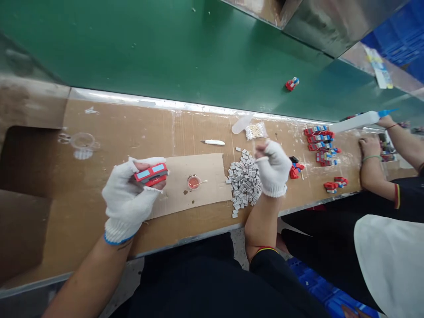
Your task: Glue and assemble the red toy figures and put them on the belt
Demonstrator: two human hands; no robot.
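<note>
One red toy part (150, 173) is clamped in the left hand (127, 198) above the surface (142, 128), toward its left end; whether the right hand (274, 170) holds anything, I cannot tell. Many gray pieces (245, 179) lie loose near the front edge, apparently unused

I'm in a factory workshop, on what looks like an assembly line. My long counter (145, 128) is covered in worn cardboard and runs alongside a green surface (149, 53), too cut off in my view to call a conveyor belt. A heap of small grey parts (245, 179), near-identical red pieces (319, 138) in rows, stacked blue crates (400, 39) and a co-worker's arm (377, 176) farther along show it.
</note>
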